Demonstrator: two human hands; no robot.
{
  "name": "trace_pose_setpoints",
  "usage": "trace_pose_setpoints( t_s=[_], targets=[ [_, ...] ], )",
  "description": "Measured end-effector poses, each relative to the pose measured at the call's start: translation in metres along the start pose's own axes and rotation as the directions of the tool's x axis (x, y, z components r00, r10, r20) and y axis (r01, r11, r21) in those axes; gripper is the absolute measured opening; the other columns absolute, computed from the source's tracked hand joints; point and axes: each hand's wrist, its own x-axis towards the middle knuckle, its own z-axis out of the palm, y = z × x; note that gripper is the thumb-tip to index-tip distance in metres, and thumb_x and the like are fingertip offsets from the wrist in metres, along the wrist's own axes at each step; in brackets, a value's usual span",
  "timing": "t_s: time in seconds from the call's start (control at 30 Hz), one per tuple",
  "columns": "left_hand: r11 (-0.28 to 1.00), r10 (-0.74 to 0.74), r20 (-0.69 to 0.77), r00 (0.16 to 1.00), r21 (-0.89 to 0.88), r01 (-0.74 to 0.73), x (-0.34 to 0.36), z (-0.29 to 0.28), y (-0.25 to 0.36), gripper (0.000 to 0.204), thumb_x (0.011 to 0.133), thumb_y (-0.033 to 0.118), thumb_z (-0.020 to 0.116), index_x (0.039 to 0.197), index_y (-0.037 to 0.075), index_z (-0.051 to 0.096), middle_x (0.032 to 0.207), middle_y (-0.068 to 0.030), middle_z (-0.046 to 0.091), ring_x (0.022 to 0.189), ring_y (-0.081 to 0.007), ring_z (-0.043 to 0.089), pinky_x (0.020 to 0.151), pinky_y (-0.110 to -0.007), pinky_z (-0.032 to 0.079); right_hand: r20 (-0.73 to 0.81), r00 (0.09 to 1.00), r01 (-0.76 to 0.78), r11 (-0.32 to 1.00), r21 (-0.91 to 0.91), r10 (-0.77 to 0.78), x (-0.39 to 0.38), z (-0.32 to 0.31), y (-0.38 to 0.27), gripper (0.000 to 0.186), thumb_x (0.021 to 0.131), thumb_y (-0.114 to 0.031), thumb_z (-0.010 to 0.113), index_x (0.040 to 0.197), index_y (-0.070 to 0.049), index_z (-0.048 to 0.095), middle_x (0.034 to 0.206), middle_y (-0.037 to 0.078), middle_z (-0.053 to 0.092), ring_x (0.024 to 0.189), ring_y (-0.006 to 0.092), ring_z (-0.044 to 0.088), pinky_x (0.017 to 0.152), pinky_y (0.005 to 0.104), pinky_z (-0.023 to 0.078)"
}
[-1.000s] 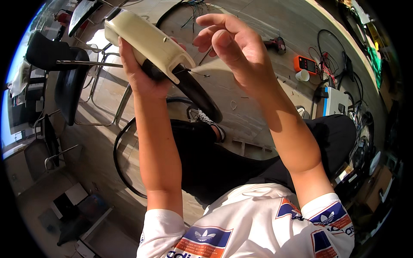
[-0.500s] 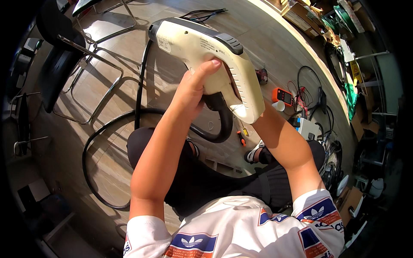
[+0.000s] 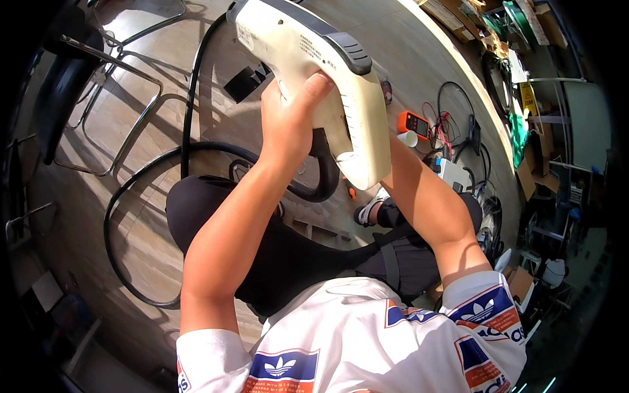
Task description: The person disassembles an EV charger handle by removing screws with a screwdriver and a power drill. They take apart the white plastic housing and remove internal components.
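A large cream electric-car charging gun [image 3: 363,98] with a dark grey top strip is held up in front of me, its nose toward the upper left. My left hand [image 3: 291,118] grips it under the body, thumb laid along the side. Behind the lower end of the handle goes my right forearm [image 3: 426,190]; the gun covers that hand, so its fingers are hidden. From the gun's underside a thick black cable [image 3: 325,171] bends down and loops over the floor to the left.
On the tiled floor to the right lie an orange multimeter [image 3: 414,124], a white cup [image 3: 407,138], red and black leads [image 3: 445,131] and a grey box [image 3: 454,175]. Black chairs with metal frames [image 3: 157,85] stand at upper left. Boxes and clutter line the right side.
The charging gun sits higher in the picture, its top edge now cut off. Floor items appear shifted left. A black object on the floor now shows beside my left hand.
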Motion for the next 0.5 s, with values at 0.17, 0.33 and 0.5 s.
trace_pose_setpoints(
  t_s=[0.17,0.33,0.5],
  targets=[
    [0.999,0.036,0.011,0.999,0.013,-0.036,-0.001,0.010,-0.012,0.044,0.091,0.027,0.070,0.118,-0.005,0.059,0.112,-0.0096,0.065,0.103,-0.0166,0.062,0.095,-0.033,0.048,-0.016,0.998,0.063,0.998,0.020,-0.063,-0.008,-0.002,0.005,0.057,0.102,-0.055,0.042,0.134,-0.009,0.055,0.119,0.002,0.063,0.105,0.0091,0.062,0.090,0.0261,0.053],
    [0.985,-0.151,-0.012,0.989,0.080,0.151,0.009,0.011,-0.006,0.042,0.089,0.027,0.066,0.118,-0.003,0.060,0.109,-0.0103,0.066,0.097,-0.0186,0.064,0.086,-0.032,0.050,-0.293,0.954,0.015,0.990,-0.141,-0.056,-0.020,0.030,-0.010,0.070,0.096,-0.070,0.040,0.130,-0.011,0.059,0.113,0.005,0.063,0.100,0.0140,0.060,0.085,0.0290,0.051],
    [0.949,-0.298,0.011,0.955,0.108,0.295,0.018,-0.012,0.000,0.047,0.096,0.041,0.054,0.117,0.000,0.058,0.102,-0.0144,0.067,0.091,-0.0235,0.067,0.082,-0.037,0.056,-0.494,0.844,0.099,0.966,-0.238,-0.208,0.001,0.011,0.005,0.082,0.092,-0.076,0.035,0.113,0.000,0.055,0.090,0.013,0.061,0.077,0.0163,0.058,0.070,0.0311,0.049]
  ],
)
